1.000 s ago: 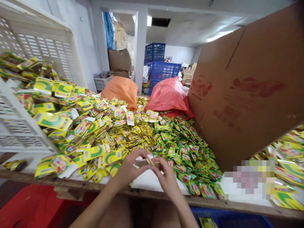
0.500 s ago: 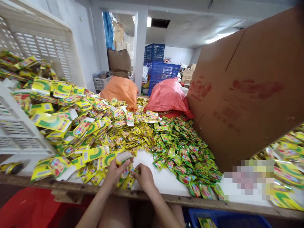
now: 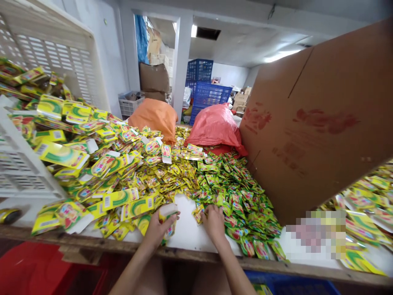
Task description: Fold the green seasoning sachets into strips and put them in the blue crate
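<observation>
My left hand (image 3: 157, 228) is closed around a small yellow box (image 3: 167, 213) with an open white flap, held just above the white table top (image 3: 187, 225) near its front edge. My right hand (image 3: 214, 221) rests palm down at the edge of a heap of green sachets (image 3: 242, 200), its fingers curled onto a few of them. A heap of yellow sachets (image 3: 162, 176) lies just behind both hands. Flat yellow cartons (image 3: 92, 164) spill from the left.
A white slatted crate (image 3: 27, 164) stands at the left with cartons piled in it. A big brown cardboard sheet (image 3: 316, 123) leans at the right. Orange (image 3: 155, 116) and red (image 3: 215, 125) sacks lie at the back. Blue crates (image 3: 208, 94) stand beyond.
Both hands have come down from mid-air to the table. The right hand has moved right onto the green sachets. The left hand now holds the small box with its flap open.
</observation>
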Action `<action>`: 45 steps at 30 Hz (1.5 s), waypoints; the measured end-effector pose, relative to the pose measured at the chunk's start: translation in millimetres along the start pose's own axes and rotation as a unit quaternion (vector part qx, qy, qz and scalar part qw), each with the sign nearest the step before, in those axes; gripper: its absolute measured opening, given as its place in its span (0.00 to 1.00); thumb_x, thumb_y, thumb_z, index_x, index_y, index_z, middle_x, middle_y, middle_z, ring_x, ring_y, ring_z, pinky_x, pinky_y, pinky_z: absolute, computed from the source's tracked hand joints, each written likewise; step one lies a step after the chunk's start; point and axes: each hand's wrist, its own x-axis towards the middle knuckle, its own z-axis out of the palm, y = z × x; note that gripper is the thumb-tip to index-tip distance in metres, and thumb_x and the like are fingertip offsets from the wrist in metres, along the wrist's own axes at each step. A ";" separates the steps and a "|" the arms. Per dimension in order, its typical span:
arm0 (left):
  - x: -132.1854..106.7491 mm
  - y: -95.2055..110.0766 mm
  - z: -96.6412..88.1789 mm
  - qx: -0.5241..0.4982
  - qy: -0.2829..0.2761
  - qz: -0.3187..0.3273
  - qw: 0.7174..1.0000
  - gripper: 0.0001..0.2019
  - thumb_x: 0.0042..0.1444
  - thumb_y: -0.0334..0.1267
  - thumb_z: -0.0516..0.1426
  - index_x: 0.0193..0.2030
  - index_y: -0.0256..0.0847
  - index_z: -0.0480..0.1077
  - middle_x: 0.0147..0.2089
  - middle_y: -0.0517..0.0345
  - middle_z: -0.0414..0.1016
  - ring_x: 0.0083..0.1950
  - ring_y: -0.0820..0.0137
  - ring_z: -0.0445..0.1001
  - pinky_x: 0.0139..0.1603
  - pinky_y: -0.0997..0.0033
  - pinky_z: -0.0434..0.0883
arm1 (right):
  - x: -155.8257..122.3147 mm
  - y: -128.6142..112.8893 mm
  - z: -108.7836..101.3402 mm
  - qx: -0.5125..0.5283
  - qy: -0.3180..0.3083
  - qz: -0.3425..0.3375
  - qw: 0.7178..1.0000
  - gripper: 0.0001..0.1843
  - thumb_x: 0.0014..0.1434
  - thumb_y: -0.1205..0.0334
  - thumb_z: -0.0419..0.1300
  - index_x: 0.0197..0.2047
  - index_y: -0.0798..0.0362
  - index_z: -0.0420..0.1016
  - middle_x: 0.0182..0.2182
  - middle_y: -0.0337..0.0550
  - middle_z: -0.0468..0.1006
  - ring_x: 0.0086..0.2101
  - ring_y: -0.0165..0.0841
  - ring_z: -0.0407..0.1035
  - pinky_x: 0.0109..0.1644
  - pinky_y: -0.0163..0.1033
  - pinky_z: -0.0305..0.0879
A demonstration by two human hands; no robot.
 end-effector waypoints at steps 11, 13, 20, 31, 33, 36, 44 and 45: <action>0.3 -13.6 23.5 -0.006 -0.065 -0.051 0.997 0.27 0.37 0.47 0.65 0.42 0.32 0.69 0.40 0.46 0.76 0.40 0.62 0.75 0.45 0.64 0.71 | -45.8 0.3 -24.1 0.197 -0.090 -0.041 0.975 0.04 0.51 0.64 0.54 0.33 0.51 0.64 0.29 0.41 0.70 0.32 0.36 0.66 0.39 0.40 0.62; 2.8 -14.9 27.8 -0.019 -0.075 -0.054 0.996 0.26 0.38 0.47 0.65 0.42 0.32 0.69 0.41 0.47 0.76 0.41 0.62 0.75 0.46 0.62 0.71 | -52.5 -2.5 -20.4 0.257 -0.101 -0.034 0.961 0.12 0.52 0.66 0.53 0.42 0.52 0.63 0.33 0.43 0.71 0.35 0.36 0.67 0.41 0.40 0.63; 5.2 -12.9 19.1 -0.001 -0.087 -0.045 0.995 0.21 0.41 0.46 0.63 0.38 0.33 0.70 0.38 0.50 0.76 0.39 0.64 0.74 0.42 0.66 0.70 | -55.9 -31.8 -21.6 0.243 -0.210 -0.111 0.941 0.12 0.52 0.69 0.52 0.41 0.50 0.65 0.39 0.44 0.72 0.42 0.36 0.67 0.46 0.39 0.62; 16.5 -26.7 27.1 0.013 -0.084 -0.030 0.996 0.23 0.35 0.45 0.66 0.37 0.33 0.68 0.29 0.58 0.71 0.29 0.72 0.68 0.33 0.73 0.67 | -22.3 -18.4 -46.7 0.245 -0.167 -0.090 0.951 0.12 0.57 0.57 0.52 0.39 0.53 0.73 0.33 0.46 0.77 0.35 0.39 0.71 0.40 0.40 0.65; 17.7 -28.6 30.0 0.027 -0.109 -0.033 0.993 0.22 0.35 0.42 0.65 0.37 0.33 0.68 0.28 0.59 0.70 0.29 0.73 0.67 0.33 0.74 0.66 | -13.2 -22.2 -52.6 0.323 -0.140 -0.070 0.933 0.17 0.59 0.54 0.51 0.44 0.54 0.70 0.35 0.46 0.76 0.34 0.37 0.70 0.37 0.39 0.66; 19.2 -29.8 35.4 0.052 -0.162 -0.007 0.985 0.17 0.35 0.36 0.65 0.33 0.33 0.68 0.28 0.60 0.69 0.30 0.74 0.65 0.33 0.75 0.64 | -6.6 -37.3 -47.8 0.384 -0.116 -0.074 0.913 0.16 0.60 0.53 0.50 0.45 0.53 0.69 0.34 0.44 0.75 0.33 0.35 0.69 0.36 0.37 0.66; 22.1 -35.2 38.0 0.035 -0.211 0.001 0.977 0.13 0.38 0.32 0.62 0.33 0.33 0.68 0.26 0.60 0.69 0.28 0.75 0.64 0.32 0.76 0.63 | -8.8 -47.2 -21.4 0.293 -0.019 -0.131 0.947 0.12 0.61 0.58 0.48 0.44 0.52 0.66 0.40 0.47 0.70 0.44 0.38 0.64 0.48 0.41 0.59; 22.3 -35.6 38.2 0.033 -0.211 -0.004 0.977 0.13 0.39 0.33 0.62 0.34 0.32 0.68 0.26 0.60 0.69 0.27 0.75 0.64 0.31 0.76 0.63 | -9.4 -47.2 -21.6 0.295 -0.018 -0.131 0.946 0.12 0.61 0.58 0.48 0.44 0.52 0.66 0.40 0.46 0.70 0.44 0.37 0.64 0.48 0.40 0.59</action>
